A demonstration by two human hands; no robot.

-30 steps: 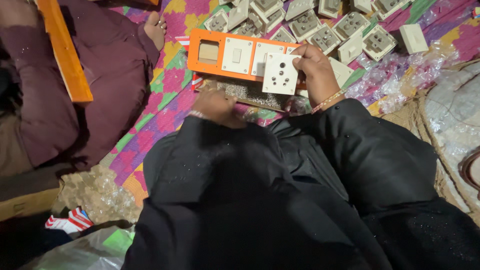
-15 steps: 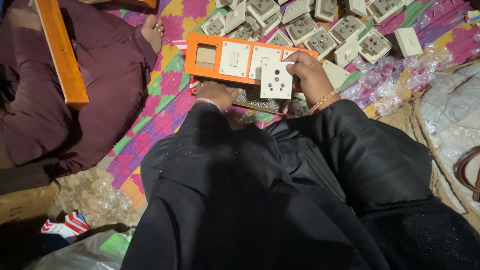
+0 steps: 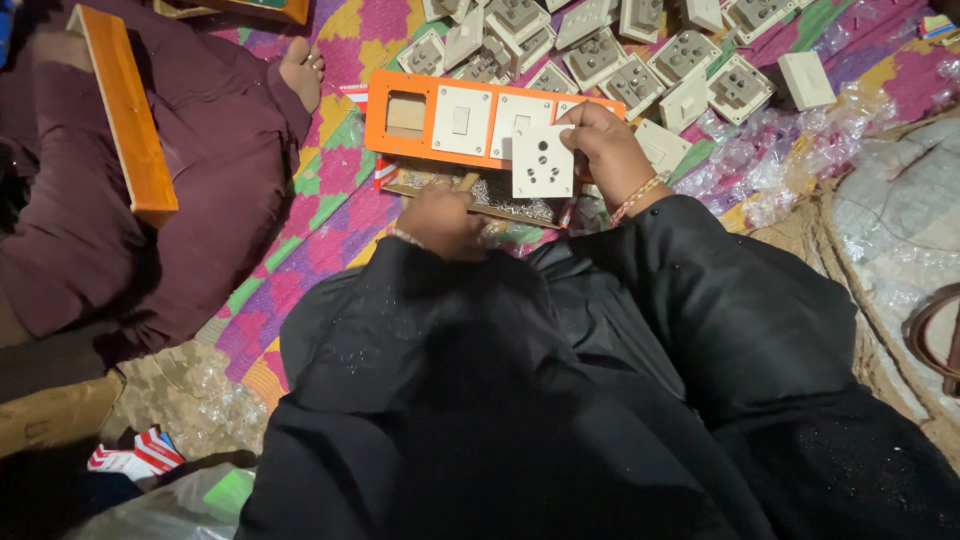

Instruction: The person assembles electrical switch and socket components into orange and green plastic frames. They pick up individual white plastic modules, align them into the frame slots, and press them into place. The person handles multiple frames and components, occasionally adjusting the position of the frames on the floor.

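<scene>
The right hand pinches a white socket plate by its upper right corner, fingers clamped on it, holding it face up just in front of the orange frame. The plate shows 3 round holes and overlaps the frame's lower edge. The frame lies on the patterned mat and carries 2 white switch plates, with 1 open slot at its left end.

The left hand rests over a flat box of small metal parts just below the frame; its fingers curl downward, and whether they grip anything cannot be told. Black sleeves cover both arms.

Beyond the frame, a heap of loose white sockets lies on the mat. To the left sits another person in dark purple cloth, with a bare foot near a wooden board.
</scene>
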